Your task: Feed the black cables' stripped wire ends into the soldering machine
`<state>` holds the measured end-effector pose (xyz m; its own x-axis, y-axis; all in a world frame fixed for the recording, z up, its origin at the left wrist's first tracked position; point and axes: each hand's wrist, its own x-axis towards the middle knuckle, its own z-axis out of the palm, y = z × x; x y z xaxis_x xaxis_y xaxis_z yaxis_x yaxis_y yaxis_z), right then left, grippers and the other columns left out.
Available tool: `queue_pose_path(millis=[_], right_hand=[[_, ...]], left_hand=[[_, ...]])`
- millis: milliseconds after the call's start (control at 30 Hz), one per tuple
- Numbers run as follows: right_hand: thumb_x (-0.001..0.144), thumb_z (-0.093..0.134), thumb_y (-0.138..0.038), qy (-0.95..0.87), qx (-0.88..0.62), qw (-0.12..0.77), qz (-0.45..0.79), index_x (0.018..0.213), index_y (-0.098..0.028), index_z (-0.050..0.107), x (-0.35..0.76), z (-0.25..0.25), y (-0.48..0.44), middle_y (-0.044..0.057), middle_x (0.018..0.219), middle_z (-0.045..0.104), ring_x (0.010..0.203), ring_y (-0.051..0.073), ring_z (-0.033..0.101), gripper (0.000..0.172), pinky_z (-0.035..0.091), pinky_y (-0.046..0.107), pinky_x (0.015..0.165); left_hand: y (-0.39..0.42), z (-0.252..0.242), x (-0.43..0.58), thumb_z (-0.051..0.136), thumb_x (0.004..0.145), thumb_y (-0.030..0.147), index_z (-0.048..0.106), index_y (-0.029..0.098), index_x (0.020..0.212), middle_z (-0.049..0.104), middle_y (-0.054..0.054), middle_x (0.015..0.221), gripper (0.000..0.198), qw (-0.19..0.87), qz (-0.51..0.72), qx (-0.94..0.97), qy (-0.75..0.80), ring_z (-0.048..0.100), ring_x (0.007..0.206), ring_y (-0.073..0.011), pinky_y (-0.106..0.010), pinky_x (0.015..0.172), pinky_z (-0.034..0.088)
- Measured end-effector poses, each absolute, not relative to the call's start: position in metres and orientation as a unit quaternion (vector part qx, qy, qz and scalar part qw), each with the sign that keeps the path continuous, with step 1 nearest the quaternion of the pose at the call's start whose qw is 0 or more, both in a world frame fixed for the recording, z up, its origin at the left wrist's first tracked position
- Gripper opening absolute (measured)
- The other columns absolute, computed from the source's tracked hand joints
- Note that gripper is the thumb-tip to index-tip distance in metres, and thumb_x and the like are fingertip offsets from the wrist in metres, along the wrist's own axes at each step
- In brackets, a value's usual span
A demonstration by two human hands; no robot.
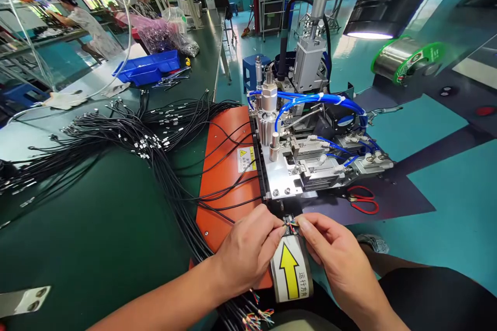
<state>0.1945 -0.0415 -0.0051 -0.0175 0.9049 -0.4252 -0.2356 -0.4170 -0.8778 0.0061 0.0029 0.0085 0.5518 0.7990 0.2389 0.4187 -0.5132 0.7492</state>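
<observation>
A glossy teal floor (438, 165) spreads through a wide workshop, where two co-workers (91, 23) sit at benches on the far left. Nearer, a table (89, 232) with a smooth, dark green top carries a thick sheaf of thin black cables (120, 129), rubbery and tangled, many tipped with small pale connectors. Behind the sheaf are hard-edged blue plastic trays (155, 64) and a limp, whitish glove (66, 99).

A curved cover (229, 134) of orange-painted material slopes beside the machine (277, 173) — bright metal plates, blocks and cylinders, laced with bowed blue tubes (322, 98). Several cables run across the cover toward the machine's edge. To the right, a green-rimmed spool (394, 59) holds closely wound, silvery wire; scissors (363, 200) with looped red handles lie on the dark surface below.

The left hand (248, 245) has thumb and forefinger closed in a pinch on a dark cable end (286, 224). The right hand (336, 248) pinches the hair-thin coloured wires (294, 223) between its fingertips, close to the left ones. These wires sit at the machine's front edge, just above a rounded metal guard (309, 274) faced with a white label and a bold yellow arrow (289, 269). Below the left forearm, frayed multicoloured strands (258, 319) fan out — soft and splayed — from black sheaths.
</observation>
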Motion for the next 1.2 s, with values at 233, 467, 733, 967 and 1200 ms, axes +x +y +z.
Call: queue_pose_path(millis=[233,467,733,967,1200], right_hand=[[0.086,0.072,-0.051,-0.294,-0.539,0.450,0.649,0.104,-0.017,0.072,0.192,-0.006,-0.038,0.004,0.084,0.066,0.075,0.015,0.054,0.039,0.048,0.025,0.066],[0.088,0.069,-0.052,-0.318,-0.549,0.446,0.631,0.103,-0.016,0.071,0.191,-0.010,-0.035,0.004,0.080,0.063,0.073,0.016,0.054,0.039,0.048,0.026,0.064],[0.090,0.065,-0.054,-0.361,-0.582,0.429,0.588,0.108,-0.018,0.068,0.196,-0.016,-0.035,0.003,0.083,0.065,0.075,0.017,0.056,0.040,0.050,0.026,0.065],[0.090,0.062,-0.057,-0.395,-0.629,0.409,0.530,0.103,-0.019,0.067,0.196,-0.017,-0.030,0.003,0.086,0.068,0.075,0.016,0.058,0.041,0.049,0.025,0.066],[0.090,0.060,-0.060,-0.396,-0.637,0.406,0.521,0.098,-0.019,0.066,0.195,-0.024,-0.029,0.004,0.085,0.069,0.074,0.018,0.058,0.041,0.049,0.027,0.066]], left_hand=[[0.003,0.010,0.007,0.047,0.101,0.022,0.064,0.015,0.094,0.058,-0.005,0.086,0.019,0.329,0.282,0.816,0.382,0.052,0.077,-0.0137,-0.025,0.068,0.041],[0.002,0.004,0.006,0.047,0.101,0.023,0.066,0.015,0.096,0.059,-0.005,0.084,0.021,0.292,0.278,0.831,0.383,0.054,0.074,-0.0140,-0.026,0.066,0.043],[0.001,0.009,0.004,0.050,0.100,0.018,0.066,0.017,0.114,0.061,-0.007,0.091,0.022,0.228,0.266,0.854,0.384,0.057,0.081,-0.0161,-0.028,0.073,0.049],[0.004,0.008,0.001,0.051,0.098,0.014,0.068,0.017,0.110,0.062,-0.006,0.090,0.021,0.201,0.287,0.857,0.377,0.057,0.082,-0.0163,-0.028,0.073,0.050],[0.005,0.007,0.002,0.049,0.099,0.015,0.069,0.017,0.109,0.062,-0.007,0.090,0.022,0.210,0.282,0.855,0.382,0.058,0.082,-0.0166,-0.028,0.072,0.051]])
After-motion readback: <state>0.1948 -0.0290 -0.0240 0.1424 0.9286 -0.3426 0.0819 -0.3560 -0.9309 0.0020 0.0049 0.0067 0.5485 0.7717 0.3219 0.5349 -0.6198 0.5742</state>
